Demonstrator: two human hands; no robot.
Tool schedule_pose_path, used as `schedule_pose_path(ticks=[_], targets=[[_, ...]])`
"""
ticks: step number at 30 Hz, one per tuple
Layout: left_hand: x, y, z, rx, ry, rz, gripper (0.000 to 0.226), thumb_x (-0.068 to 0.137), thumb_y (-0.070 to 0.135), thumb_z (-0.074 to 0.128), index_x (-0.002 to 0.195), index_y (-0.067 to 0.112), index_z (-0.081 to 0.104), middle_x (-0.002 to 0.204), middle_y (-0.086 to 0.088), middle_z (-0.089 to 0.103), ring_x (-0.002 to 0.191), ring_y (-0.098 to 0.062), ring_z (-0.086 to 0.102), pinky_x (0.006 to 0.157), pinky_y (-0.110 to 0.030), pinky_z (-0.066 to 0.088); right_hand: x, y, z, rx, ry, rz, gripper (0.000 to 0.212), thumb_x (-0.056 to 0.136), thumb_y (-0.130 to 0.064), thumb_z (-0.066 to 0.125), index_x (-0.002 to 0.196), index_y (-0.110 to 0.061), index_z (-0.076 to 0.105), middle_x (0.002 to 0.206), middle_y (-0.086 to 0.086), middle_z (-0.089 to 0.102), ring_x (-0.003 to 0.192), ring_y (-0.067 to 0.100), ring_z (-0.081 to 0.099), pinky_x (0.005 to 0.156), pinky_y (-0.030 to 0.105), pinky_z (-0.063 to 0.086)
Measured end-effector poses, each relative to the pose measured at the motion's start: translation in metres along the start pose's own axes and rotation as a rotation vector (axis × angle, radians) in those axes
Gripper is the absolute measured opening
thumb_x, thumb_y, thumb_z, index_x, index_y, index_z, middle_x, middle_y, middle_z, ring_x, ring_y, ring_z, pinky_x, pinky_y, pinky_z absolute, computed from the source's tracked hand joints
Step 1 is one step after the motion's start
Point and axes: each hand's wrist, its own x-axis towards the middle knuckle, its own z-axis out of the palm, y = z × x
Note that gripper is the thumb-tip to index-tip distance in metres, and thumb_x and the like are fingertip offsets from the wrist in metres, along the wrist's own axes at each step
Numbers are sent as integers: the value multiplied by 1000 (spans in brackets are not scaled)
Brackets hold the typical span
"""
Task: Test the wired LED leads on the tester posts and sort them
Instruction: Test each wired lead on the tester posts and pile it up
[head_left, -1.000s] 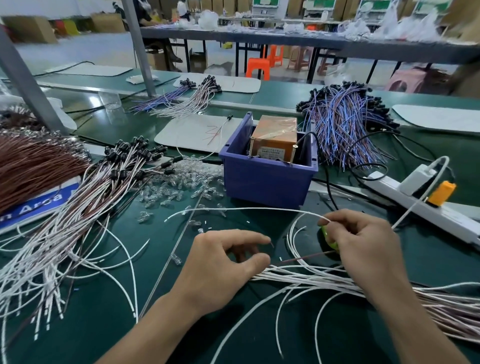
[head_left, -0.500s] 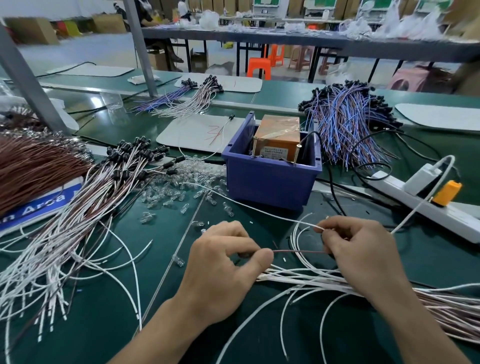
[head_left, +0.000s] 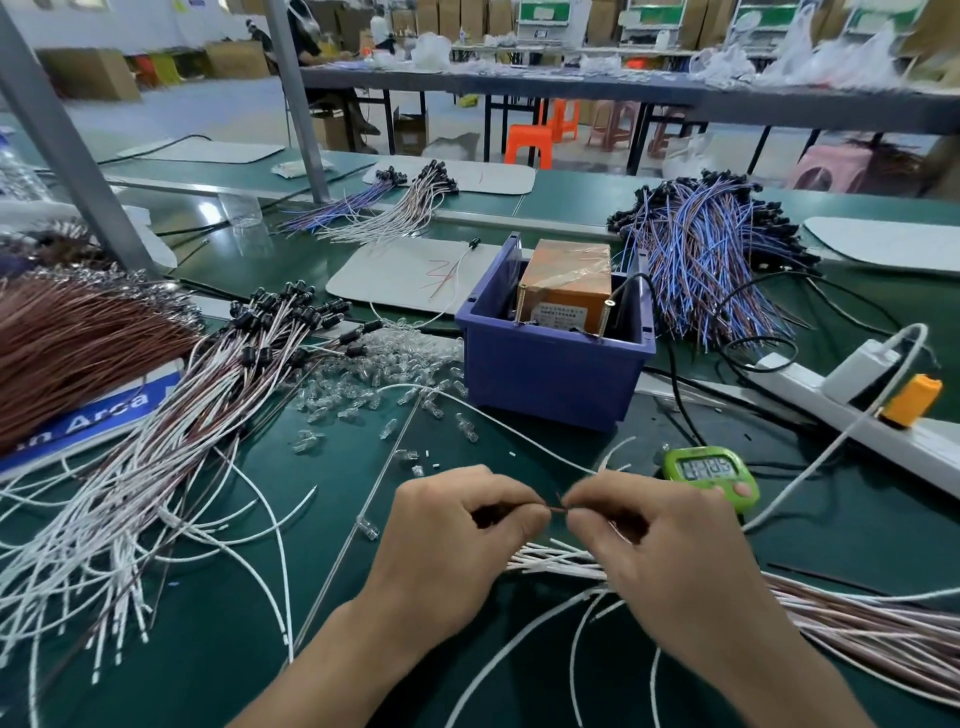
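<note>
The thin brown-and-white wired lead (head_left: 557, 508) now spans a shorter gap than half a second ago. The left hand (head_left: 457, 535) and right hand (head_left: 660, 540) each pinch it, fingertips nearly meeting, just above the white lead bundle (head_left: 550, 564) and near the green digital timer (head_left: 709, 470).

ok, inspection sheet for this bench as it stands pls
Surface: green bench mat, largely under wire.
Job's things: one brown lead in hand; orange tester box inside blue bin; white-brown leads piled left; blue leads behind.
Clutter: loose clear LED caps; green timer.
Grippers: left hand and right hand each pinch the brown lead.
Cables: white cable running off power strip.
Surroundings: far bench, orange stool.
</note>
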Motion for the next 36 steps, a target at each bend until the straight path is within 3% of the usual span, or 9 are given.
schedule_pose_path(ticks=[4, 8, 10, 13, 15, 17, 20, 25, 36], targets=[[7, -1, -11, 29, 17, 37, 13, 77, 43, 74, 86, 34, 78, 74, 19, 68, 68, -8, 63, 63, -10, 42, 4, 4, -6, 65, -4, 36, 16, 85, -21, 76, 74, -32, 73, 56, -12, 63, 51, 7, 55, 48, 16, 40], [35, -15, -39, 23, 230, -101, 9, 75, 41, 80, 83, 39, 78, 77, 24, 72, 72, -2, 66, 63, -9, 46, 8, 9, -13, 160, -45, 91, 21, 86, -13, 74, 69, -25, 71, 45, -12, 47, 44, 4, 41, 46, 14, 30], [61, -36, -59, 240, 245, -255, 19, 78, 36, 84, 94, 42, 78, 89, 25, 74, 76, 1, 65, 71, -11, 50, 9, 12, -16, 207, -71, 126, 22, 86, -10, 72, 67, -20, 70, 45, -10, 44, 44, 5, 37, 46, 17, 28], [90, -66, -74, 649, 109, -463, 32, 87, 39, 78, 119, 38, 73, 124, 7, 70, 103, -17, 63, 92, -34, 54, 9, 15, -17, 239, -91, 160, 22, 87, -8, 70, 67, -16, 68, 46, -10, 39, 45, 5, 32, 46, 19, 26], [93, -78, -71, 709, 88, -511, 26, 89, 44, 76, 113, 37, 74, 121, 4, 69, 102, -20, 61, 92, -39, 53, 9, 16, -18, 249, -101, 164, 21, 87, -8, 69, 68, -15, 69, 46, -10, 39, 45, 5, 31, 46, 19, 25], [92, -84, -66, 701, 169, -480, 7, 87, 41, 78, 93, 36, 77, 105, 5, 74, 89, -18, 58, 89, -40, 55, 9, 16, -18, 249, -115, 158, 20, 88, -9, 69, 69, -15, 69, 46, -10, 38, 45, 5, 31, 46, 18, 25], [93, -88, -64, 684, 207, -462, 14, 83, 43, 82, 73, 41, 72, 98, 7, 74, 88, -18, 56, 90, -41, 53, 10, 18, -17, 244, -118, 156, 18, 89, -12, 70, 71, -16, 70, 46, -10, 39, 46, 4, 32, 47, 18, 25], [91, -86, -59, 635, 141, -371, 15, 79, 49, 83, 91, 40, 79, 125, 13, 68, 119, -18, 55, 105, -42, 42, 9, 19, -18, 240, -141, 148, 18, 90, -12, 69, 73, -15, 69, 48, -10, 40, 47, 4, 33, 48, 18, 26], [92, -85, -52, 639, 193, -293, 9, 87, 34, 81, 85, 26, 79, 105, 1, 75, 101, -21, 54, 96, -40, 36, 10, 18, -17, 230, -121, 160, 24, 90, -8, 70, 68, -18, 69, 47, -11, 41, 46, 4, 34, 47, 17, 28]])
